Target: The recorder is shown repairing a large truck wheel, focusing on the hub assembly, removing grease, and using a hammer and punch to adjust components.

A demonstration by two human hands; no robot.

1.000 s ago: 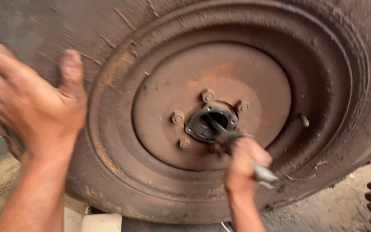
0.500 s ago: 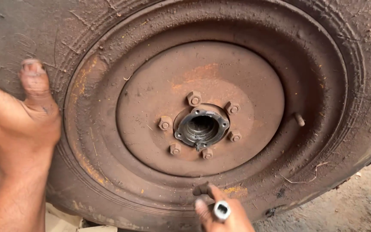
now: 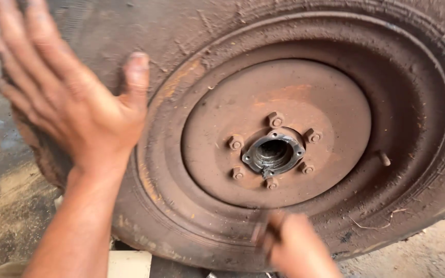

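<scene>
The big rusty wheel (image 3: 284, 144) stands up on the ground, and the left hand (image 3: 73, 108) lies flat with fingers spread on its tyre to steady it, while the blurry right hand (image 3: 297, 247) below looks closed, holding what I cannot tell.

Rusty, mud-caked wheel (image 3: 276, 110) stands upright (five hub bolts); open centre bore.

One rusty wheel (image 3: 284, 103) with five lug nuts (image 3: 275, 121) around one hub (image 3: 274, 153); two hands (image 3: 73, 108).
</scene>
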